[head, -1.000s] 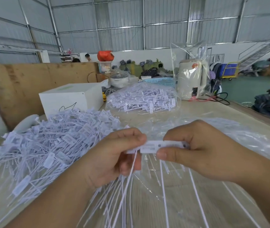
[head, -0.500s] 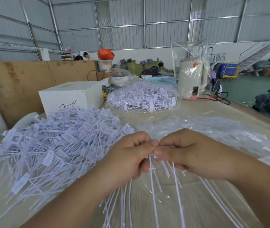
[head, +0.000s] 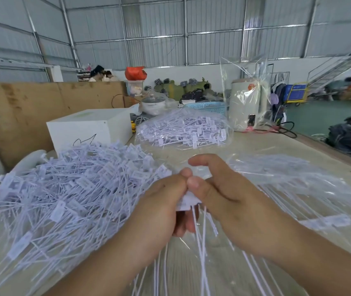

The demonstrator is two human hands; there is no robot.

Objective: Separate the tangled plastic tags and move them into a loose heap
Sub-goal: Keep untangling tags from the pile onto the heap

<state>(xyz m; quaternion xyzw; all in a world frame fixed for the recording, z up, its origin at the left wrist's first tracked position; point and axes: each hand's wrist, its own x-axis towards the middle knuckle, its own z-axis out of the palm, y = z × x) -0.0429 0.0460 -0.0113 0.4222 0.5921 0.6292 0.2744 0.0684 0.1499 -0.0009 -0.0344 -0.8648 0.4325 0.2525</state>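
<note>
Two hands (head: pixel 159 208) (head: pixel 223 201); tags (head: pixel 188 202); heap (head: pixel 63 189) beside

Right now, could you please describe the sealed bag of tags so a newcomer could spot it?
Start at the white box on the table's far left. Just right of it lies the bag of tags. Unlike the loose heap nearer the hands, clear plastic wraps its tags.

A heap of tags (head: pixel 63 193) lies on the table (head: pixel 277 146) left of the grip; a bag of tags (head: pixel 183 131) sits behind it, a box (head: pixel 89 127) behind-left.
</note>
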